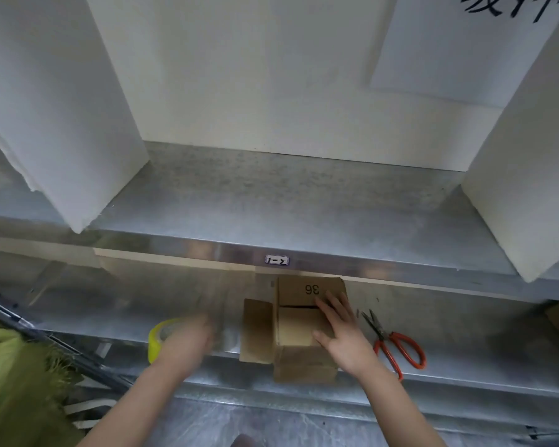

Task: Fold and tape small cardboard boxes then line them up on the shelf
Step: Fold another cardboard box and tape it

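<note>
A small brown cardboard box (296, 327) marked "36" stands on the lower metal shelf (465, 343), its two top flaps folded down and one side flap sticking out to the left. My right hand (342, 330) lies flat on the top flaps, fingers straight, pressing them down. My left hand (188, 340) is blurred with motion and is over a yellow roll of clear tape (162, 333) left of the box. Whether its fingers hold the roll cannot be made out.
Red-handled scissors (397, 345) lie on the lower shelf right of the box. The upper metal shelf (271, 204) carries a label "1-2" and white foam boards at both sides. Green cloth (17, 382) sits at the lower left. Another cardboard piece shows at the far right edge.
</note>
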Demonstrator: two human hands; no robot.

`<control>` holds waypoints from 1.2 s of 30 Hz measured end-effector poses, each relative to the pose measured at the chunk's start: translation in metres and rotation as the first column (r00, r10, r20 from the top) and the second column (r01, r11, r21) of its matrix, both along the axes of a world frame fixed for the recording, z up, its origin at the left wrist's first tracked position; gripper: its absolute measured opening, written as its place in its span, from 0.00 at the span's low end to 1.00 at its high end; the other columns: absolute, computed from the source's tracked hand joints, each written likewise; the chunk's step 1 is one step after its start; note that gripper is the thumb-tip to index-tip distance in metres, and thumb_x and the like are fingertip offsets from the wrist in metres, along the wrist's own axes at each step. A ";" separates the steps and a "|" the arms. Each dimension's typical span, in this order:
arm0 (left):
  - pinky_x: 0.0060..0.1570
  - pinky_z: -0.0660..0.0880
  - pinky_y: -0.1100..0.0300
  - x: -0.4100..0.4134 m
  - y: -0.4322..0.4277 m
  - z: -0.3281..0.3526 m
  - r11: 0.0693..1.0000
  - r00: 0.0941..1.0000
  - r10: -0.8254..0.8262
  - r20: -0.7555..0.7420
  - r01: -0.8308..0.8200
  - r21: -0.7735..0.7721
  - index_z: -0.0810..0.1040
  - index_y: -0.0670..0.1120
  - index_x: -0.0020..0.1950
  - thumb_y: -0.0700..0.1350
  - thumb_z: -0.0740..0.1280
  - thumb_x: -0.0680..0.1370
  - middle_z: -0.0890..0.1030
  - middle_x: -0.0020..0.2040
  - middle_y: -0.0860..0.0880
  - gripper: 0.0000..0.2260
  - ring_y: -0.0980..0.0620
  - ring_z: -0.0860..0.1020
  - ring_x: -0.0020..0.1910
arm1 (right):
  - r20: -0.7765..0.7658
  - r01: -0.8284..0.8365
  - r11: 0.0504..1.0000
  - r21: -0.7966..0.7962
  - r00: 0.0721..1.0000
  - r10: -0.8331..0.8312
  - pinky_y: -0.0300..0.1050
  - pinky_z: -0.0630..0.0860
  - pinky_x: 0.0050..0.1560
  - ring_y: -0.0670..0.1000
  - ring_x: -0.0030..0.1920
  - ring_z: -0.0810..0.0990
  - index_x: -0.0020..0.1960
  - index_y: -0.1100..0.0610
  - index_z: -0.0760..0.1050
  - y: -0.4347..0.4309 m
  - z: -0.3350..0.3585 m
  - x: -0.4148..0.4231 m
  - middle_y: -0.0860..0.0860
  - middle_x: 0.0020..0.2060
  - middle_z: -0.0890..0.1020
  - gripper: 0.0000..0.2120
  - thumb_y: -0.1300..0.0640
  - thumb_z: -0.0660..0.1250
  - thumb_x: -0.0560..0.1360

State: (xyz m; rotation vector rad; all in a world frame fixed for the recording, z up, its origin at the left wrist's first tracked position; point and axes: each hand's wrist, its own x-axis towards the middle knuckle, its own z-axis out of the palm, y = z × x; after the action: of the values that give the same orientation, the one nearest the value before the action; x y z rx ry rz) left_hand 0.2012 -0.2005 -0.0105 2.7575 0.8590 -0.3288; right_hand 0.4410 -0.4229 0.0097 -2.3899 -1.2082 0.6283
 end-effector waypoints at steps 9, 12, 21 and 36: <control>0.48 0.66 0.70 0.026 -0.004 0.107 0.980 0.950 0.018 0.312 0.045 -0.195 0.78 0.48 0.44 0.45 0.74 0.73 0.73 0.50 0.53 0.06 0.56 0.73 0.48 | 0.089 -0.039 0.998 0.051 0.995 0.035 0.48 0.47 0.76 0.49 0.78 0.40 0.79 0.45 0.53 -0.004 -0.009 0.002 0.44 0.79 0.49 0.31 0.42 0.60 0.79; 0.46 0.63 0.76 0.059 -0.031 0.134 0.977 0.923 -0.056 0.382 0.131 -0.171 0.78 0.50 0.46 0.48 0.73 0.74 0.73 0.49 0.57 0.06 0.62 0.70 0.46 | 0.082 -0.042 0.998 0.055 0.996 0.037 0.48 0.51 0.76 0.50 0.78 0.42 0.79 0.45 0.54 -0.004 -0.009 0.005 0.46 0.79 0.49 0.31 0.41 0.61 0.79; 0.43 0.63 0.78 0.125 -0.078 0.140 0.965 0.943 -0.105 0.317 0.174 -0.196 0.77 0.53 0.49 0.48 0.68 0.77 0.72 0.45 0.61 0.02 0.60 0.70 0.46 | -0.014 -0.094 0.973 0.209 0.995 0.100 0.41 0.47 0.75 0.49 0.78 0.47 0.77 0.49 0.59 -0.015 -0.002 0.015 0.49 0.78 0.55 0.29 0.45 0.62 0.80; 0.52 0.73 0.60 0.148 -0.071 0.131 0.956 0.979 -0.162 0.122 0.186 -0.229 0.72 0.67 0.55 0.55 0.60 0.81 0.77 0.56 0.64 0.06 0.57 0.76 0.52 | -0.454 -0.113 0.950 0.291 0.858 0.241 0.49 0.58 0.74 0.46 0.74 0.58 0.69 0.33 0.64 -0.024 0.034 0.043 0.41 0.73 0.61 0.32 0.46 0.74 0.69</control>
State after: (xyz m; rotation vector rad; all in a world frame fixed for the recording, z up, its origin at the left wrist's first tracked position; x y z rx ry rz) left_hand 0.3495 -0.2717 0.1202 2.6023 0.5142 -0.2982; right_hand 0.4843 -0.4466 0.0437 -1.7689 -1.2006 0.9952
